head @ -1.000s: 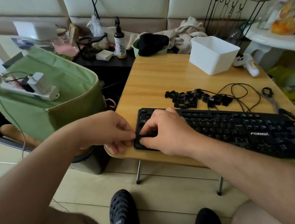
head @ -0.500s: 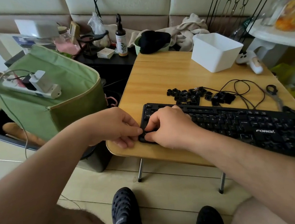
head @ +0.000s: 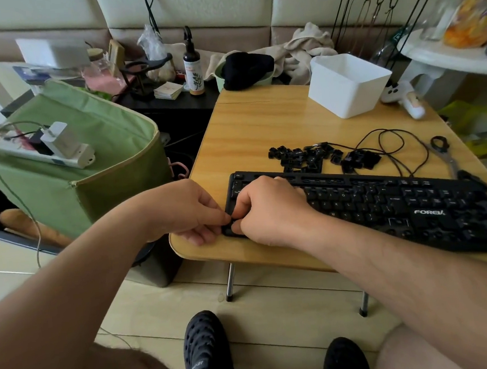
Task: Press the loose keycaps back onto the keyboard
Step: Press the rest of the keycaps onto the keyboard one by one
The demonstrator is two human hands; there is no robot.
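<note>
A black keyboard [head: 383,202] lies along the near edge of the wooden table [head: 261,124]. A pile of loose black keycaps [head: 316,156] sits just behind it. Both my hands meet at the keyboard's near left corner. My left hand [head: 180,209] holds the keyboard's left edge, its thumb and forefinger pinched together at the corner. My right hand [head: 273,208] lies over the left keys with curled fingers, its thumb and fingertips pinching a small black keycap that is mostly hidden beneath them. Several empty key sockets show further right.
A white plastic bin [head: 348,85] stands at the back of the table. The keyboard's black cable [head: 390,143] loops beside a metal tool [head: 445,154] at the right. A green fabric bag [head: 89,167] with a power strip stands left of the table.
Both hands stay at the keyboard's left end; their fingertips have drawn closer together and shifted toward the near corner. The view has drifted slightly.
</note>
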